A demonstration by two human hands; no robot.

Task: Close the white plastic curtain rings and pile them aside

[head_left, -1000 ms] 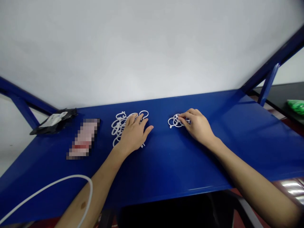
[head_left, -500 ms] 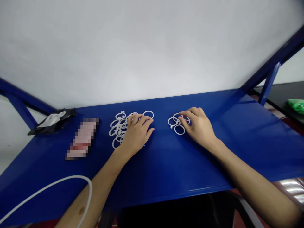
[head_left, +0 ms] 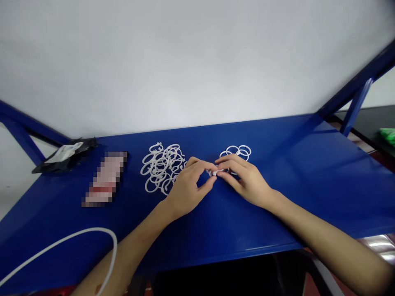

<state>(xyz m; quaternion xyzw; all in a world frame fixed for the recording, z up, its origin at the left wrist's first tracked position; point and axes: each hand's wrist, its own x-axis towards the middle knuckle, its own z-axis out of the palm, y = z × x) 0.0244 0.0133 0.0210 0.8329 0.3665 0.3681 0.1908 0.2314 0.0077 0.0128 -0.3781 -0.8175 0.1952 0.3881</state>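
My left hand (head_left: 191,186) and my right hand (head_left: 242,177) meet over the middle of the table. Between their fingertips they pinch a small white plastic snap ring (head_left: 215,173), with a knob-like clasp on it; most of it is hidden by the fingers. Left of my left hand lies a loose pile of similar white rings (head_left: 157,168), several with little ball ends. Just behind my right hand sits a smaller group of white rings (head_left: 243,149), partly covered by that hand.
On the blue table (head_left: 247,224), a blurred pink packet (head_left: 106,176) and a black plastic bag with a white label (head_left: 64,154) lie at the left. A white cable (head_left: 61,242) loops over my left forearm. Blue braces (head_left: 354,107) flank the white back wall (head_left: 197,61).
My left hand has moved right, off the pile. My right hand has come left and nearer, away from the smaller group. Both now meet on one ring.
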